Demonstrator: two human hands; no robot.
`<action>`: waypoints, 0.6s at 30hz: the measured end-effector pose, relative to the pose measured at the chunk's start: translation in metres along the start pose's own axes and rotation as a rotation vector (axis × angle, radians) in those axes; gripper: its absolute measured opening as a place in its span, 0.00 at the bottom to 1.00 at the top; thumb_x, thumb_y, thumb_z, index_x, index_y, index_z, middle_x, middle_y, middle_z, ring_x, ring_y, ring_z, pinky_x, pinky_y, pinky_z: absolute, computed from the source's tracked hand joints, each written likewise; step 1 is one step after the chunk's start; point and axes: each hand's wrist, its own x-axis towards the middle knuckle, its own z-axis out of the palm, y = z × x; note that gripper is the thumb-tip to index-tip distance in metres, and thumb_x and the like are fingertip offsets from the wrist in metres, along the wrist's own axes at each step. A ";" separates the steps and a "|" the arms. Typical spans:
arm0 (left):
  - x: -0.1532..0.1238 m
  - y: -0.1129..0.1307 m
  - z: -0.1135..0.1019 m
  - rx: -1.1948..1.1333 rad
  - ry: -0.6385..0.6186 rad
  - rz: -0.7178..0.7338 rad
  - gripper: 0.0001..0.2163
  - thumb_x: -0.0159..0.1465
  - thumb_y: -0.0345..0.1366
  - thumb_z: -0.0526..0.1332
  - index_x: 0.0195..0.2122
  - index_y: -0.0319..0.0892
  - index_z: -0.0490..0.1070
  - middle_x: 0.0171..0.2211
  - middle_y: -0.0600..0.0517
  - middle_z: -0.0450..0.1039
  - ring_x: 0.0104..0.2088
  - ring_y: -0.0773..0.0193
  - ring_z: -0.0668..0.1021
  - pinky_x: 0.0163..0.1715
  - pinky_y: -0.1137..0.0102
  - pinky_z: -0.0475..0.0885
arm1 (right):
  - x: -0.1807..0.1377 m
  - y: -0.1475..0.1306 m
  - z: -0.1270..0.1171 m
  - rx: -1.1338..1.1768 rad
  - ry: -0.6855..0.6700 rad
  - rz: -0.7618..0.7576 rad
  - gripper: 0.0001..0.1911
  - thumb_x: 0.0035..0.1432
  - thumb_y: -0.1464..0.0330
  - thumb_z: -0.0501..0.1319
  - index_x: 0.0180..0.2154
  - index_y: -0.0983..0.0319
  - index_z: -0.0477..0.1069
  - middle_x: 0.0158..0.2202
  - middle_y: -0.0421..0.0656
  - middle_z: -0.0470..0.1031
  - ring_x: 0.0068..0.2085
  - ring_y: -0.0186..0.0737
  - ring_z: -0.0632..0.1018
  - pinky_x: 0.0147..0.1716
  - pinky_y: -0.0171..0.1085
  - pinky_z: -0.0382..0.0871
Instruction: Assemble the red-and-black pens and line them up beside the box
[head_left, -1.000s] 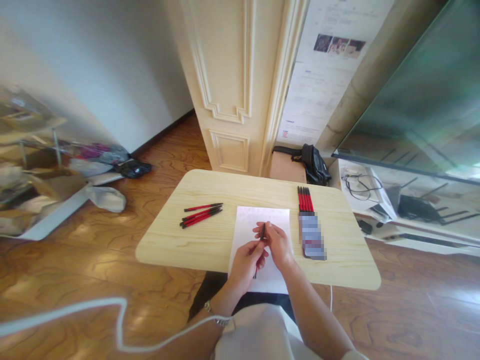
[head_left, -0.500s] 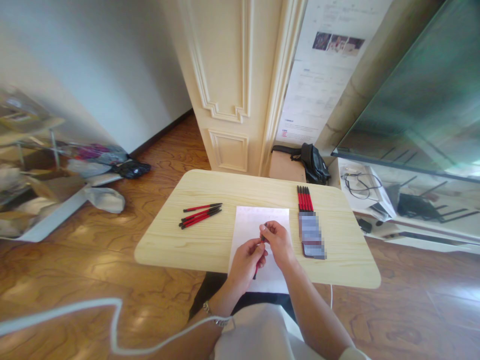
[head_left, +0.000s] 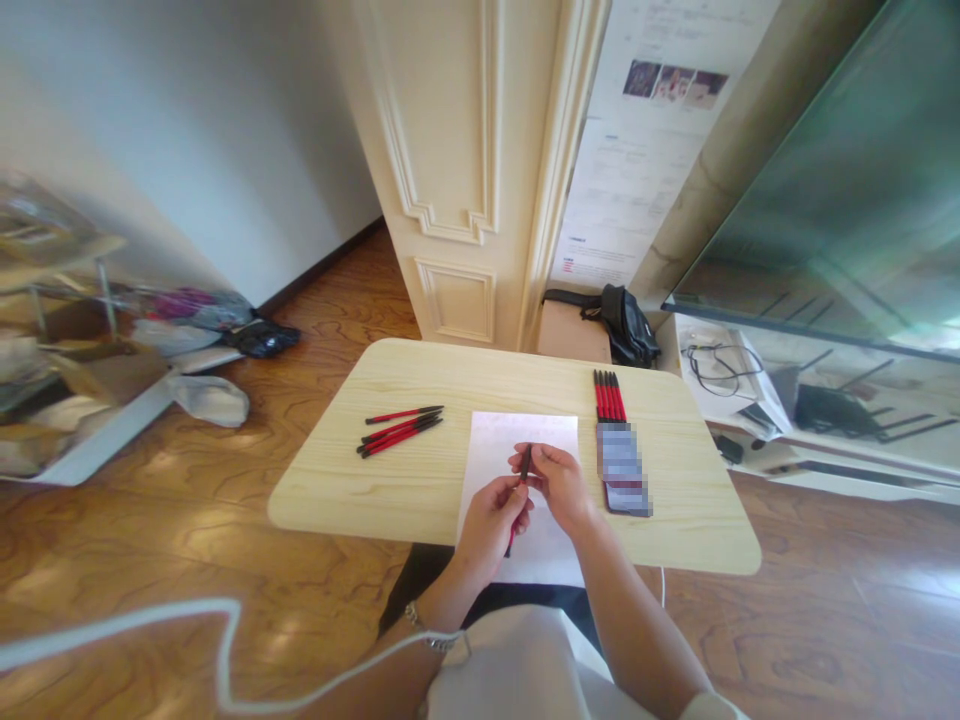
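Between my hands is a red pen with a black end (head_left: 526, 462), above a white sheet of paper (head_left: 487, 440). My left hand (head_left: 495, 515) is closed around its red barrel, and the lower end pokes out beneath the fingers. With thumb and fingers, my right hand (head_left: 556, 480) pinches the black upper end. To the left, several red and black pens (head_left: 401, 432) lie loosely on the table. On the right, several more pens (head_left: 610, 397) stand in a neat row side by side, just above a phone (head_left: 624, 470) whose screen is pixelated.
The light wooden table (head_left: 322, 480) has rounded corners. A white cable (head_left: 232, 640) runs across the lower left to my wrist. Behind the table are a door (head_left: 457, 200) and a black bag (head_left: 628, 325). A cabinet with cables (head_left: 720, 370) stands at right.
My right hand's fingers have shifted on the pen's upper end, so more of the black part now shows. My left hand keeps its hold, and the other pens have not moved.
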 end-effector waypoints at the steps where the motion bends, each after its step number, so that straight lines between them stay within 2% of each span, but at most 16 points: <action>1: 0.000 0.000 0.000 0.000 -0.001 0.000 0.13 0.61 0.45 0.59 0.37 0.38 0.69 0.25 0.53 0.69 0.20 0.72 0.68 0.17 0.77 0.58 | 0.000 0.000 0.000 -0.016 0.016 -0.002 0.20 0.53 0.54 0.61 0.39 0.63 0.73 0.35 0.47 0.75 0.34 0.39 0.75 0.32 0.37 0.68; 4: 0.000 0.000 -0.001 -0.003 0.006 0.001 0.14 0.61 0.45 0.59 0.39 0.39 0.69 0.25 0.54 0.69 0.20 0.72 0.68 0.18 0.77 0.58 | 0.001 0.000 0.002 -0.095 0.094 -0.055 0.17 0.48 0.56 0.65 0.34 0.63 0.73 0.28 0.41 0.73 0.29 0.34 0.72 0.29 0.35 0.67; 6: 0.000 0.000 -0.001 -0.002 0.017 0.001 0.14 0.60 0.45 0.60 0.39 0.39 0.70 0.25 0.54 0.69 0.20 0.72 0.68 0.18 0.76 0.59 | 0.001 0.000 0.002 -0.102 0.091 -0.060 0.16 0.48 0.57 0.66 0.31 0.63 0.72 0.26 0.40 0.73 0.28 0.34 0.71 0.29 0.34 0.67; 10: 0.001 -0.001 -0.002 0.003 0.025 0.002 0.14 0.59 0.46 0.60 0.37 0.38 0.70 0.25 0.53 0.70 0.19 0.72 0.69 0.18 0.76 0.59 | 0.000 -0.001 0.000 -0.050 -0.014 -0.006 0.19 0.53 0.54 0.61 0.37 0.63 0.74 0.35 0.47 0.76 0.34 0.38 0.75 0.33 0.37 0.68; 12: 0.001 0.000 -0.002 0.010 0.035 0.000 0.15 0.59 0.46 0.60 0.38 0.38 0.70 0.24 0.53 0.70 0.19 0.72 0.69 0.18 0.76 0.59 | 0.000 0.000 -0.001 -0.076 0.003 -0.011 0.21 0.53 0.54 0.60 0.40 0.63 0.73 0.37 0.48 0.76 0.35 0.39 0.75 0.33 0.37 0.68; 15: 0.001 0.002 -0.001 0.013 0.054 -0.010 0.17 0.58 0.48 0.61 0.39 0.38 0.70 0.24 0.53 0.70 0.19 0.71 0.69 0.18 0.76 0.59 | 0.003 0.003 -0.001 -0.175 0.096 -0.062 0.19 0.49 0.56 0.64 0.38 0.63 0.73 0.30 0.44 0.75 0.30 0.37 0.74 0.31 0.36 0.67; 18: 0.001 0.001 -0.001 0.003 0.062 -0.012 0.17 0.57 0.47 0.61 0.39 0.39 0.70 0.24 0.53 0.71 0.19 0.71 0.70 0.18 0.76 0.60 | 0.003 0.003 -0.002 -0.167 0.078 -0.072 0.17 0.48 0.57 0.65 0.35 0.63 0.73 0.27 0.42 0.75 0.28 0.36 0.73 0.31 0.36 0.67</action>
